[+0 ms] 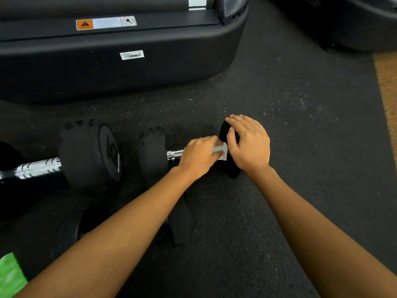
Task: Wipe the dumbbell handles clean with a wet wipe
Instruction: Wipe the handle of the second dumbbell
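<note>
A black machine base point(171, 67) bears 1 orange warning sticker point(84, 24) and 1 white barcode label point(131, 55). Dark speckled rubber floor point(290, 125) spreads in front of it. Right of it sits another black machine point(365, 29), and a tan floor strip point(386, 87) lies further right.

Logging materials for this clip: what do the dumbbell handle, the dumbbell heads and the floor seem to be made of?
Handle: bright metal, probably chromed steel; it gleams, with ringed grooves. Heads: matte black, likely rubber-coated; dull, no glare. Floor: dark, probably rubber matting, by its grainy pale flecks.
</note>
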`<state>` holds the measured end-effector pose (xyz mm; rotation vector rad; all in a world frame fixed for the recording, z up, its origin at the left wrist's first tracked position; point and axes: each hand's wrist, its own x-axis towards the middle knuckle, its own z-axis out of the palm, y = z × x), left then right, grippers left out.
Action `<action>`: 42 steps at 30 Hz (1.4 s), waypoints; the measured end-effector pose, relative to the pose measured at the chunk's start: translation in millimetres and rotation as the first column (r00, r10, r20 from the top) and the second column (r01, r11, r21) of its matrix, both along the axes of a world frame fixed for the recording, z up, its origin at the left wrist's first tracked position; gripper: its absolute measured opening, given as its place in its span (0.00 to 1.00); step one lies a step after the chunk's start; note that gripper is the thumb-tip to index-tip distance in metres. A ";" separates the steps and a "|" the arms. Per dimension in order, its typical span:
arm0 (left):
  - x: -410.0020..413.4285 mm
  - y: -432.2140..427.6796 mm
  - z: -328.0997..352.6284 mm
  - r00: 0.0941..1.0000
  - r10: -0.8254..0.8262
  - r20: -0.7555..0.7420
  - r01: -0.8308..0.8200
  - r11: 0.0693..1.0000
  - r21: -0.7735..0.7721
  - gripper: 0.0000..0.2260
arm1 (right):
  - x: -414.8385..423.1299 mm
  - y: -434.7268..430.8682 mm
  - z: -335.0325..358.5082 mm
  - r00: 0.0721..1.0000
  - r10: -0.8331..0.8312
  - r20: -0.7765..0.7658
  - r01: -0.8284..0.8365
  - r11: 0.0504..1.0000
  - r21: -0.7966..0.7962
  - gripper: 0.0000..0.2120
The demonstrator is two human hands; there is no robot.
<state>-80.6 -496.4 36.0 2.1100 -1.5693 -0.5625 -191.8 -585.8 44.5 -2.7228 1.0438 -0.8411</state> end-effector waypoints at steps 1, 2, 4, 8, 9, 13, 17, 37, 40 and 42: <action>-0.6 -0.2 -1.2 1.000 0.007 0.018 -0.006 1.000 -0.025 0.11 | -0.1 0.0 -0.3 1.000 0.000 0.003 0.000 1.000 0.000 0.18; -2.5 -3.0 -0.7 0.999 0.020 0.043 -0.019 0.999 -0.037 0.12 | 0.0 0.1 -0.6 1.000 0.000 0.003 0.000 1.000 0.000 0.18; -8.8 -11.5 1.5 0.992 0.027 0.126 -0.022 0.999 -0.038 0.15 | 0.1 -0.2 -1.0 1.000 0.000 -0.005 0.000 1.000 0.003 0.18; -17.5 -14.6 0.0 0.971 0.008 0.240 0.015 0.996 -0.093 0.20 | 0.9 -1.4 -0.1 1.000 -0.005 -0.018 0.005 1.000 0.014 0.19; -17.0 -11.3 -0.7 0.972 0.008 0.234 0.018 0.993 -0.113 0.20 | 1.0 -1.4 0.2 1.000 -0.005 -0.017 0.005 1.000 0.013 0.19; -9.6 6.9 -2.6 0.978 0.044 0.203 -0.013 0.988 -0.152 0.15 | 0.7 -0.5 0.0 1.000 -0.003 -0.009 0.003 1.000 0.007 0.19; -6.4 17.2 -1.8 0.989 0.125 0.078 -0.112 0.982 -0.152 0.12 | -0.9 1.0 -0.4 1.000 -0.002 -0.007 0.002 1.000 0.001 0.18; -11.0 -15.4 11.7 0.964 0.003 0.264 -0.045 0.987 0.153 0.12 | 1.7 -0.6 0.6 1.000 -0.009 0.028 0.009 1.000 -0.013 0.18; -1.9 -6.0 4.7 0.973 -0.001 0.229 -0.016 0.997 0.073 0.12 | 0.3 1.1 1.3 1.000 -0.004 0.015 0.004 1.000 -0.017 0.18; 6.0 -5.1 6.7 0.977 0.030 0.211 -0.065 0.985 0.161 0.13 | -0.6 2.1 1.3 1.000 -0.005 0.008 0.005 1.000 -0.017 0.18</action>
